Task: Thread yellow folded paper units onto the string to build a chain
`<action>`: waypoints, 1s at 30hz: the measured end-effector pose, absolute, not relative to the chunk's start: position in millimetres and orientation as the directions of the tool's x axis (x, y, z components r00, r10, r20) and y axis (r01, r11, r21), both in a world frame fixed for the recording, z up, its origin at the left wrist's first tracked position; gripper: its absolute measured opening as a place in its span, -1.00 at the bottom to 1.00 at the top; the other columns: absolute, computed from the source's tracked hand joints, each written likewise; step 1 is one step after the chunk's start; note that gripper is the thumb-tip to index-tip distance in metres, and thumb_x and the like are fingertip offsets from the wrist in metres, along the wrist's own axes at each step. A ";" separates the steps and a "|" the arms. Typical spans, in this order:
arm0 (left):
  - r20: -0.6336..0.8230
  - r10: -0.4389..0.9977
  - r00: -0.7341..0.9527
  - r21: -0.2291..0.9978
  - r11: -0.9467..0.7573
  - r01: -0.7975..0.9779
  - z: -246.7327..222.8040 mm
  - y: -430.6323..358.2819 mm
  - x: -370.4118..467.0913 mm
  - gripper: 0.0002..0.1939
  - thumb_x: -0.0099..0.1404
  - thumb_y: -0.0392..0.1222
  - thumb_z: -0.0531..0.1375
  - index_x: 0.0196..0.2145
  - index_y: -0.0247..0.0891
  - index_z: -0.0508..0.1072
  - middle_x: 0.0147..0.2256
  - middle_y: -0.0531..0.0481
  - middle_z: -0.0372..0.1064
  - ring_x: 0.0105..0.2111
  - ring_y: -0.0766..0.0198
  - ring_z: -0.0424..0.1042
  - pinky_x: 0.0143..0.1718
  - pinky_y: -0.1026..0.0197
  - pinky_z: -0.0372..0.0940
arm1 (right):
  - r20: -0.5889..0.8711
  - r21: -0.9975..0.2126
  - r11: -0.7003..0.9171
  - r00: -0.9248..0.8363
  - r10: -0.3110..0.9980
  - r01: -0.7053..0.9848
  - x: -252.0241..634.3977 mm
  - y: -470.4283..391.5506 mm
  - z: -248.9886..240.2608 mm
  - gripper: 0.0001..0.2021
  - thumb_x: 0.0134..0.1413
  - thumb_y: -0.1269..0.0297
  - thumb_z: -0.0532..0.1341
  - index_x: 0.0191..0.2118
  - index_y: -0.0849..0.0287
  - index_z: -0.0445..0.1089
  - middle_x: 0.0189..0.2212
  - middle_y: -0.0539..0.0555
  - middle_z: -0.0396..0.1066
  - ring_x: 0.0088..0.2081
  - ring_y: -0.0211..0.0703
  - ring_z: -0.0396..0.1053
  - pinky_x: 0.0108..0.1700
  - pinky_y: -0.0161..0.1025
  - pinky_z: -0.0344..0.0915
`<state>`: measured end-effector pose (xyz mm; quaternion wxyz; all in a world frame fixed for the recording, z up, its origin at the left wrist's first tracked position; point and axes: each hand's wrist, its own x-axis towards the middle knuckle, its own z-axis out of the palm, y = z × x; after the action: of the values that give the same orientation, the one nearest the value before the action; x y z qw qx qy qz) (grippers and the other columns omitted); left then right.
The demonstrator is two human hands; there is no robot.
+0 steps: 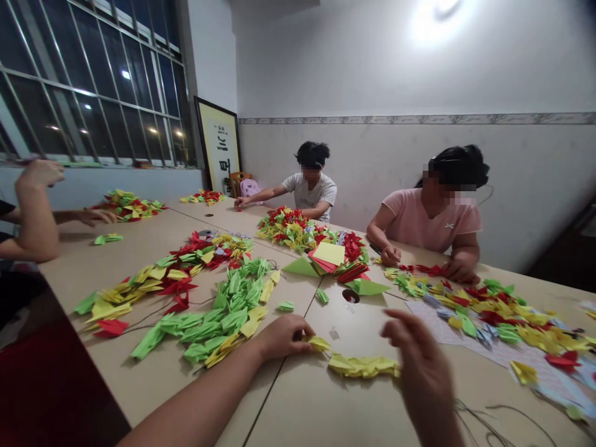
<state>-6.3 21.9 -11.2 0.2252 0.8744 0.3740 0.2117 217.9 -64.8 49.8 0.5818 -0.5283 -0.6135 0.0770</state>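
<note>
My left hand [289,336] rests on the table, thumb and fingers closed on a small yellow folded paper piece [319,343]. Just right of it lies a row of yellow folded paper pieces [363,366], pressed together; a thin string shows near its left end. Over the row's right end is my right hand [421,360], raised and slightly blurred, its bent fingers apart with nothing visible in them. Left of my left hand spread strings of green folded paper pieces [223,320] edged with yellow ones. Single green pieces [285,307] lie just beyond my left hand.
Square paper sheets [329,253] and a colourful heap of folded pieces [291,228] lie mid-table by a round hole [351,297]. Two people sit across, another at left. More strings [507,320] cover the right side; loose cord [484,422] lies in front.
</note>
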 end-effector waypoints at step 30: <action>0.188 0.702 0.687 0.621 -0.626 0.471 -8.7 25.3 -9.9 -0.72 0.02 -0.11 0.26 -0.30 -0.29 0.46 -0.35 -0.03 0.35 -0.42 0.36 0.29 -0.39 0.37 0.19 | 0.329 -0.496 0.417 -0.279 0.902 0.762 187.6 -32.7 -20.6 -0.85 -0.01 0.35 0.14 -0.29 0.15 0.40 -0.33 0.07 0.44 -0.24 -0.09 0.31 -0.14 -0.16 0.15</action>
<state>-9.9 25.3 -8.7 0.2736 0.8766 0.3346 0.2114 187.6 -32.7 -20.6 0.2890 -0.5263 -0.7904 0.1212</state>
